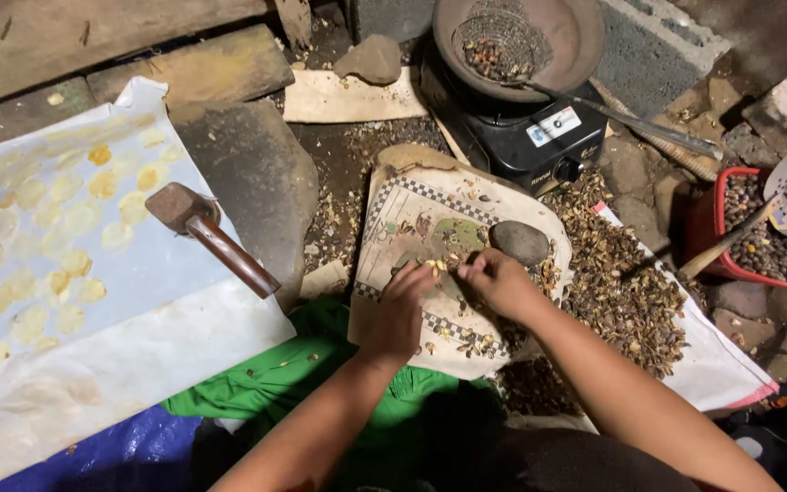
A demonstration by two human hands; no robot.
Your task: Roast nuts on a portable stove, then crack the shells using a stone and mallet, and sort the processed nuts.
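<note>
Few pale kernels [434,265] on patterned board [412,214], directly between fingertips of both hands. Left hand [400,310] fingers bunched, pinching at kernels; cannot tell if one is clamped. Right hand [500,282] fingers curled together, tips touching same cluster from right. Both equally near; kernel axis too small to tell. Round stone [519,241] just beyond right hand. Husk pile [621,282] right. Mallet [207,232] left, well apart.

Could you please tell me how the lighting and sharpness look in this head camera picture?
Head view: light falls brightest on the white sheet, which looks slightly washed out; the corners fall into dark shadow; both the left hand and right hand are a little soft, while the round stone stays sharp.
</note>
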